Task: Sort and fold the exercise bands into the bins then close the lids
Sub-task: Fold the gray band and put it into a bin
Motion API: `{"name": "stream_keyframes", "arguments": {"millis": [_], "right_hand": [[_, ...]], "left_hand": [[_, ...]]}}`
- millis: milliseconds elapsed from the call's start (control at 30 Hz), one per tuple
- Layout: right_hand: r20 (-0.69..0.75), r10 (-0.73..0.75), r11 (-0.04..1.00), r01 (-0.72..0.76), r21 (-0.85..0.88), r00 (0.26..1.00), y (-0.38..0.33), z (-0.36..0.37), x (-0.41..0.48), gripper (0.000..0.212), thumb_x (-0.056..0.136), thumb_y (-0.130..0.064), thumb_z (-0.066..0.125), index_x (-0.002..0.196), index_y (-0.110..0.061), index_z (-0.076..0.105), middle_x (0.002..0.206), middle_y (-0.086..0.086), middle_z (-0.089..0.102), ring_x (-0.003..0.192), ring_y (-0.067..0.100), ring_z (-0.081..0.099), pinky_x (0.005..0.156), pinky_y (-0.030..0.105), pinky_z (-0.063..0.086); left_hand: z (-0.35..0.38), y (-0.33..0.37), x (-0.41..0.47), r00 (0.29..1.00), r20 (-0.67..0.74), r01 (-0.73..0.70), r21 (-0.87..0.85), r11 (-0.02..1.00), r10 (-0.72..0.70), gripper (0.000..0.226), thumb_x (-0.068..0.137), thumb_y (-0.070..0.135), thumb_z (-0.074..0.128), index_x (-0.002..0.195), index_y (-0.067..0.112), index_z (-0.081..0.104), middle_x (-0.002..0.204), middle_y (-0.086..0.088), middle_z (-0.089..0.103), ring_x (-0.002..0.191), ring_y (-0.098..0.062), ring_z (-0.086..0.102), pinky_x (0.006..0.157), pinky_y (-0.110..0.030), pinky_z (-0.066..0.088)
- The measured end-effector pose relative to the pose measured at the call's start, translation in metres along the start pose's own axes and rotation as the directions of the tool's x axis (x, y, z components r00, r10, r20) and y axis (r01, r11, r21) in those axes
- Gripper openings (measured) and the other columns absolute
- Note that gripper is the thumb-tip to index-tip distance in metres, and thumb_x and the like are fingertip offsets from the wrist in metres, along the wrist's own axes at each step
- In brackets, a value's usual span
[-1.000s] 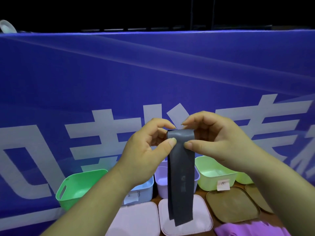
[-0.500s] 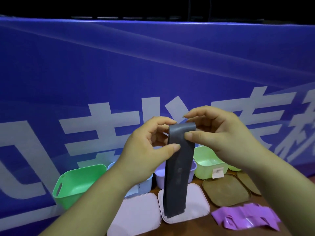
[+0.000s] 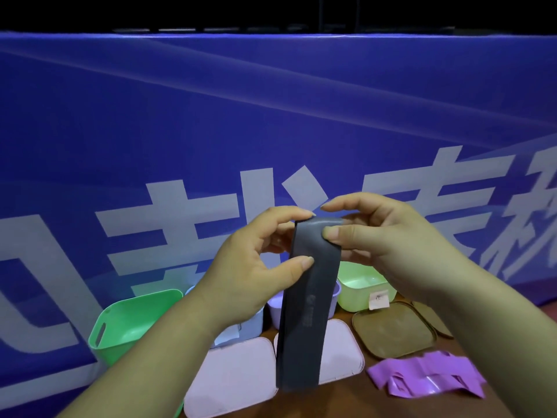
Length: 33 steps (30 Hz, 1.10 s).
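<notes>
Far left of the grey band (image 3: pixel 307 297), against the blue banner (image 3: pixel 271 116): a green bin (image 3: pixel 132 324), lidless. Nearer the band, a pale blue bin (image 3: pixel 250 327), half hidden behind the left hand (image 3: pixel 256 267), with a pink lid (image 3: pixel 235 378) lying flat in front. Left hand pinching the band's left edge, thumb in front, fingers curled behind. Band itself held in the air, hanging down over a lilac bin (image 3: pixel 275 309) and a second pink lid (image 3: pixel 343 354). Right hand (image 3: pixel 382 245) gripping the top right corner, thumb pressed on the front. Right of the band: a lime bin (image 3: pixel 361 285), two brown lids (image 3: pixel 394 333), and a crumpled purple band (image 3: pixel 428 377) on the table (image 3: pixel 497 357).
</notes>
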State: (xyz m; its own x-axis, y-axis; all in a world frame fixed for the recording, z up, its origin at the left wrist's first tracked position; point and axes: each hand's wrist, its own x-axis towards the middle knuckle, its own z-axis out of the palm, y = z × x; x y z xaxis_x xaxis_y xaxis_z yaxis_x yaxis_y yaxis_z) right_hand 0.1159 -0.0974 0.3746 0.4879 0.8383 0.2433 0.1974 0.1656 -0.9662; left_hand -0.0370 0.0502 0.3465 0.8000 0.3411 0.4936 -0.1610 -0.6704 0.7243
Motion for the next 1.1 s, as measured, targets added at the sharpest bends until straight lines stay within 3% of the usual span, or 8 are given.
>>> {"name": "stream_keyframes", "arguments": {"millis": [133, 233, 333, 433, 633, 867, 967, 1100], "right_hand": [[0.032, 0.041, 0.997, -0.043, 0.064, 0.999, 0.003, -0.027, 0.001, 0.025, 0.081, -0.01, 0.074, 0.105, -0.02, 0.071, 0.099, 0.017, 0.072, 0.09, 0.04, 0.07, 0.073, 0.031, 0.059], [0.069, 0.021, 0.998, -0.026, 0.061, 0.997, 0.002, -0.053, 0.001, 0.027, 0.084, -0.013, 0.072, 0.11, -0.021, 0.069, 0.103, 0.021, 0.069, 0.092, 0.04, 0.07, 0.075, 0.033, 0.06], [0.105, -0.092, 0.994, 0.096, -0.041, 0.99, 0.003, -0.084, 0.001, 0.033, 0.081, -0.019, 0.075, 0.112, -0.026, 0.067, 0.106, 0.011, 0.069, 0.093, 0.027, 0.072, 0.079, 0.037, 0.061], [0.146, -0.228, 0.952, 0.252, -0.172, 0.963, 0.004, -0.115, 0.001, 0.036, 0.078, -0.015, 0.076, 0.111, -0.024, 0.066, 0.108, -0.005, 0.069, 0.092, 0.02, 0.072, 0.076, 0.03, 0.059], [0.246, -0.339, 0.885, 0.397, -0.244, 0.908, 0.01, -0.166, 0.0, 0.033, 0.077, -0.006, 0.079, 0.106, -0.018, 0.069, 0.107, -0.005, 0.069, 0.096, 0.022, 0.07, 0.079, 0.034, 0.061], [0.186, -0.382, 0.872, 0.42, -0.254, 0.905, 0.018, -0.206, 0.002, 0.03, 0.079, -0.008, 0.078, 0.102, -0.027, 0.072, 0.096, -0.003, 0.07, 0.085, 0.023, 0.07, 0.075, 0.038, 0.061], [0.16, -0.38, 0.885, 0.408, -0.223, 0.911, 0.021, -0.219, 0.004, 0.032, 0.08, -0.007, 0.077, 0.103, -0.028, 0.071, 0.099, -0.007, 0.071, 0.085, 0.023, 0.07, 0.076, 0.037, 0.061], [0.131, -0.332, 0.916, 0.352, -0.19, 0.934, 0.025, -0.233, 0.008, 0.031, 0.079, -0.011, 0.077, 0.104, -0.029, 0.07, 0.102, -0.011, 0.071, 0.092, 0.014, 0.071, 0.078, 0.032, 0.061]], "left_hand": [[0.021, 0.01, 0.013, 0.999, -0.052, 0.002, -0.008, 1.0, -0.002, 0.05, 0.085, 0.012, 0.077, 0.122, 0.042, 0.061, 0.107, 0.013, 0.071, 0.106, -0.016, 0.068, 0.093, -0.03, 0.057], [0.043, 0.018, 0.027, 0.994, -0.104, 0.025, -0.016, 1.0, -0.027, 0.048, 0.084, 0.014, 0.078, 0.12, 0.041, 0.063, 0.104, 0.012, 0.073, 0.102, -0.018, 0.069, 0.089, -0.033, 0.06], [0.068, 0.028, 0.04, 0.988, -0.147, 0.034, -0.045, 0.998, -0.04, 0.043, 0.081, 0.022, 0.079, 0.117, 0.04, 0.065, 0.104, 0.01, 0.073, 0.099, -0.021, 0.07, 0.087, -0.035, 0.06], [0.094, 0.035, 0.052, 0.983, -0.176, 0.044, -0.08, 0.996, -0.058, 0.042, 0.077, 0.025, 0.076, 0.117, 0.037, 0.066, 0.103, 0.006, 0.075, 0.097, -0.023, 0.071, 0.086, -0.037, 0.061], [0.14, 0.044, 0.073, 0.971, -0.217, 0.072, -0.154, 0.986, -0.105, 0.042, 0.084, 0.011, 0.077, 0.12, 0.031, 0.066, 0.103, 0.001, 0.076, 0.1, -0.024, 0.072, 0.087, -0.042, 0.061], [0.174, 0.056, 0.09, 0.974, -0.178, 0.125, -0.095, 0.988, -0.14, 0.059, 0.084, 0.02, 0.077, 0.134, 0.043, 0.055, 0.113, 0.008, 0.073, 0.11, -0.018, 0.069, 0.095, -0.042, 0.057], [0.185, 0.063, 0.096, 0.974, -0.167, 0.152, -0.03, 0.988, -0.155, 0.076, 0.085, 0.012, 0.077, 0.143, 0.047, 0.042, 0.105, 0.007, 0.074, 0.105, -0.017, 0.07, 0.097, -0.039, 0.056], [0.197, 0.068, 0.106, 0.966, -0.199, 0.172, 0.006, 0.985, -0.167, 0.076, 0.086, 0.011, 0.075, 0.143, 0.047, 0.04, 0.094, 0.003, 0.076, 0.099, -0.016, 0.072, 0.099, -0.04, 0.055]]}}
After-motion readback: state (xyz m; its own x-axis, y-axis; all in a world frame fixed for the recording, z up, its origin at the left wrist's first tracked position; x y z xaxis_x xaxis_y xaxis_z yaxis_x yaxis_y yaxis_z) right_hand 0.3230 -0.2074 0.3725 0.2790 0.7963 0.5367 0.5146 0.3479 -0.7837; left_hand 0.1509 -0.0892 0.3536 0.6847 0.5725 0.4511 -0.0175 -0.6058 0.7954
